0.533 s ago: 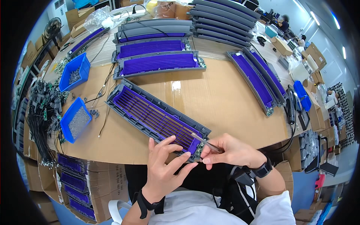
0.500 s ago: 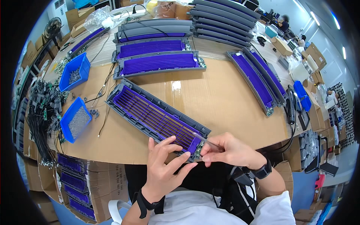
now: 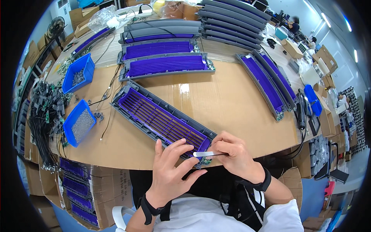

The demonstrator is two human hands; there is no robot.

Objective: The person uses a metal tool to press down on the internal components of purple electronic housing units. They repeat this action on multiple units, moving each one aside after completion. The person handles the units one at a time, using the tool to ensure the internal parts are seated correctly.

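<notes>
A grey frame with a purple slatted grille (image 3: 162, 118) lies slantwise on the cardboard-covered table, its near right end close to me. My left hand (image 3: 172, 164) is open, fingers spread over the near edge at that end, fingertips touching or just above it. Pinched in my right hand (image 3: 235, 152) is a slim flat tool (image 3: 203, 154) with a pale, rounded end pointing left, over the end of the purple part. A small green circuit board (image 3: 206, 160) shows at the frame's corner, partly covered by my hands.
Blue trays (image 3: 92, 120) of small metal parts stand at left, beside a heap of black cables (image 3: 45, 112). Similar purple panels lie at the back (image 3: 166, 66) and right (image 3: 266, 85). Behind them is a stack of grey housings (image 3: 232, 25). A black electric screwdriver (image 3: 301, 110) lies at far right.
My right hand has turned and shifted slightly up, so the tool now shows its broad pale face and points left. The left hand stays nearly in place over the frame's end.
</notes>
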